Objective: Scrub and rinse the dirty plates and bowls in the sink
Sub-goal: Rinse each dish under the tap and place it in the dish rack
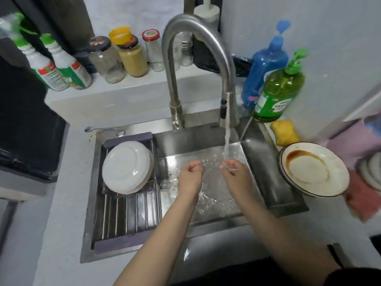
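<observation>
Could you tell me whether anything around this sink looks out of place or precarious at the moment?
The sauce-stained white plate with a dark rim sits tilted on the steel sink's right edge, partly overhanging the basin, so it might slip. Otherwise the upturned white dishes rest in the rack and both hands rinse under the running tap.

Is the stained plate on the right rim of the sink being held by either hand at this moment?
No: the stained plate sits alone on the sink's right rim, while the left hand and right hand are under the running water.

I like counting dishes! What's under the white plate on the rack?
Under the upside-down white plate the rim of another dish peeks out, resting on the rack. How many are stacked there is hidden by the top plate.
</observation>
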Available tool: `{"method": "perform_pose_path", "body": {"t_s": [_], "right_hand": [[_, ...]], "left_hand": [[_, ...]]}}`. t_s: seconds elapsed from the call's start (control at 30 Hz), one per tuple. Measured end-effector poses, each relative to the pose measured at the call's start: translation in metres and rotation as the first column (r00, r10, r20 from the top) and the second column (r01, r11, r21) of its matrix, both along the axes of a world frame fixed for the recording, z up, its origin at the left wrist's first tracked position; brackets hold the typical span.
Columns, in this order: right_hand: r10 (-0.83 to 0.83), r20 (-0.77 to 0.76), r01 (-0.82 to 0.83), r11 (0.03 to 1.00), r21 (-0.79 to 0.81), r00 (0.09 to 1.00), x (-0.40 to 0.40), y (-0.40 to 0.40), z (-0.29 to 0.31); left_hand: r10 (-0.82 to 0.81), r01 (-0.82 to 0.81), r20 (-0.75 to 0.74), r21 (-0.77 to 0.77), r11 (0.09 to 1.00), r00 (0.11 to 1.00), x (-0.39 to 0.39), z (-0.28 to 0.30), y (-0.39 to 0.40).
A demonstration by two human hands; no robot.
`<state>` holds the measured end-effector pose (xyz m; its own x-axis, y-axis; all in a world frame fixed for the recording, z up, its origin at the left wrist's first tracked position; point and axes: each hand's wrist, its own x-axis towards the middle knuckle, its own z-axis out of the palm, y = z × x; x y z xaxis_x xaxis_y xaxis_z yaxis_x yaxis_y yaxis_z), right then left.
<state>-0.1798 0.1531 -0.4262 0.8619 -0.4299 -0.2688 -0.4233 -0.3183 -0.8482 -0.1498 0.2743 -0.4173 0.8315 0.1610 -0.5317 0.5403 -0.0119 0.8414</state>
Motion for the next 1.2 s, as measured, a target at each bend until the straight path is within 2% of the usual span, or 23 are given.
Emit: {"method": "perform_pose_path", "body": {"t_s": [0.13, 0.17, 0.33, 0.5, 0.63, 0.77, 0.87, 1.07, 1.2], "right_hand": [[-0.094, 0.006, 0.094, 0.992, -0.083, 0.996, -0.018, -0.067, 0.005], [-0.147, 0.02, 0.148, 0.983, -0.111, 0.989, -0.029, -0.103, 0.008], [-0.235, 0.017, 0.234, 0.956, -0.177, 0.972, -0.051, -0.167, 0.011], [-0.322, -0.01, 0.311, 0.922, -0.23, 0.947, -0.067, -0.222, -0.002], [-0.376, -0.046, 0.337, 0.874, -0.35, 0.926, -0.073, -0.242, -0.009], [-0.442, -0.083, 0.371, 0.829, -0.419, 0.893, -0.076, -0.259, -0.015], [-0.446, -0.111, 0.376, 0.845, -0.381, 0.888, -0.077, -0.265, -0.017], [-0.533, -0.067, 0.511, 0.834, -0.207, 0.843, -0.074, -0.274, -0.02], [-0.608, -0.028, 0.606, 0.793, -0.063, 0.793, -0.074, -0.28, -0.026]], "left_hand": [[-0.158, 0.158, -0.001, -0.052, 0.986, 0.987, -0.008, 0.006, -0.067], [-0.213, 0.212, -0.005, -0.07, 0.975, 0.977, -0.013, 0.009, -0.104], [-0.305, 0.301, -0.048, -0.078, 0.951, 0.951, -0.017, -0.003, -0.174], [-0.34, 0.343, -0.093, 0.025, 0.939, 0.936, -0.021, -0.019, -0.229], [-0.326, 0.339, -0.104, 0.152, 0.928, 0.94, -0.021, -0.029, -0.246], [-0.383, 0.39, -0.089, 0.313, 0.866, 0.92, -0.019, -0.023, -0.253], [-0.414, 0.433, -0.133, 0.359, 0.827, 0.9, -0.013, -0.021, -0.253], [-0.433, 0.481, -0.221, 0.261, 0.837, 0.874, 0.008, -0.051, -0.252], [-0.436, 0.474, -0.211, 0.185, 0.861, 0.875, 0.004, -0.029, -0.253]]}}
